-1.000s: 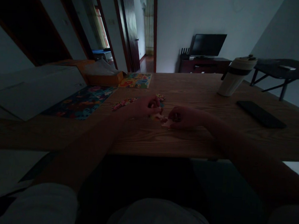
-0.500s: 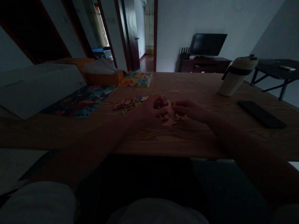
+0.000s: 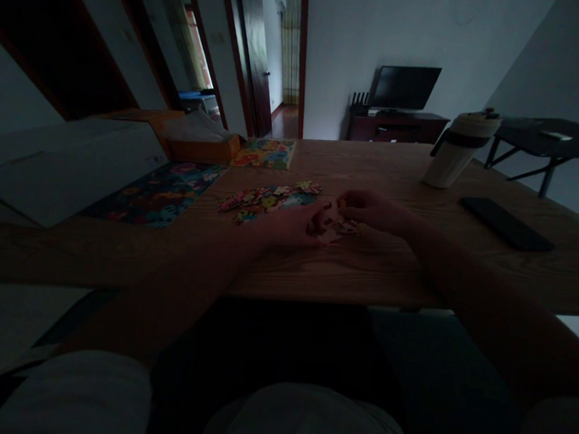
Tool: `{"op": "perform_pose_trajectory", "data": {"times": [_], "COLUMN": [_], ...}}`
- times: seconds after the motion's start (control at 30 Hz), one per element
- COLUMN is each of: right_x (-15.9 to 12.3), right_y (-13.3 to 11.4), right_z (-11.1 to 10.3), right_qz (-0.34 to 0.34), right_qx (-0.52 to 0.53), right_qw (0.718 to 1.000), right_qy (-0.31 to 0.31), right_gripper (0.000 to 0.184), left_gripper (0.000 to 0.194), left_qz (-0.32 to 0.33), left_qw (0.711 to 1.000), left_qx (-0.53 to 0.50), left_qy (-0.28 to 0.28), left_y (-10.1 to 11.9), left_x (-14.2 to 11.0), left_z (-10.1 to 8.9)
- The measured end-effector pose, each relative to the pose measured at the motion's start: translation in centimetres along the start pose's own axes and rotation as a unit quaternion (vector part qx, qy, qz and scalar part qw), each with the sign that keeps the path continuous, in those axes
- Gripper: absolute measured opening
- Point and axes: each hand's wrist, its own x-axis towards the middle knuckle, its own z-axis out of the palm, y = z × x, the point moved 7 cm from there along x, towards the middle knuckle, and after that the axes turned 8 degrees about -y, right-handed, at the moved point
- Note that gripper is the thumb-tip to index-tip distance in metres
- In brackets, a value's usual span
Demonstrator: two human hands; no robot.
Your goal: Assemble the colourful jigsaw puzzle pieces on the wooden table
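Observation:
In dim light, my left hand (image 3: 296, 225) lies on the wooden table (image 3: 315, 272), its fingers curled round a small puzzle piece at the edge of a joined cluster of pale puzzle pieces (image 3: 341, 228). My right hand (image 3: 367, 210) hovers just behind that cluster, fingers pinched on another small puzzle piece. A loose heap of colourful puzzle pieces (image 3: 265, 198) is spread to the left of both hands.
A dark colourful puzzle board (image 3: 161, 193) and a white sheet (image 3: 67, 169) lie at the left. Behind them sit an orange box (image 3: 199, 144) and a bright picture card (image 3: 264, 153). At the right stand a white tumbler (image 3: 455, 150) and a black phone (image 3: 505, 223).
My left hand has slid back toward me, uncovering the loose heap. My right hand rose from the table and moved a little farther away, over the joined cluster.

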Motion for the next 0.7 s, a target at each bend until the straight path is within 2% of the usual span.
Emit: {"op": "perform_pose_trajectory", "data": {"times": [0.1, 0.27, 0.37, 0.47, 0.57, 0.7], "right_x": [-0.2, -0.7, -0.7, -0.6, -0.6, -0.9], "right_y": [0.4, 0.5, 0.0, -0.2, -0.8, -1.8], "right_z": [0.2, 1.2, 1.9, 2.4, 2.6, 3.5], "right_qz": [0.032, 0.092, 0.088, 0.092, 0.083, 0.055], "right_qx": [-0.008, -0.075, -0.154, -0.196, -0.213, -0.196], "right_qw": [0.999, 0.989, 0.979, 0.972, 0.969, 0.97], "right_qy": [-0.021, -0.093, -0.103, -0.094, -0.088, -0.132], "right_gripper": [0.037, 0.041, 0.037, 0.042, 0.046, 0.047], "left_gripper": [0.056, 0.046, 0.046, 0.052, 0.058, 0.059], "left_qz": [-0.009, -0.014, -0.004, -0.007, -0.011, 0.0], "left_qw": [1.0, 0.998, 0.995, 0.994, 0.993, 0.991], "left_qx": [0.003, -0.031, -0.043, -0.032, -0.026, -0.028], "left_qy": [-0.019, -0.06, -0.085, -0.101, -0.115, -0.129], "left_y": [-0.7, -2.6, -3.2, -3.5, -3.5, -3.1], "left_x": [-0.1, -0.2, -0.3, -0.4, -0.6, -0.6], "left_z": [-0.3, -0.2, -0.2, -0.3, -0.3, -0.4]}}
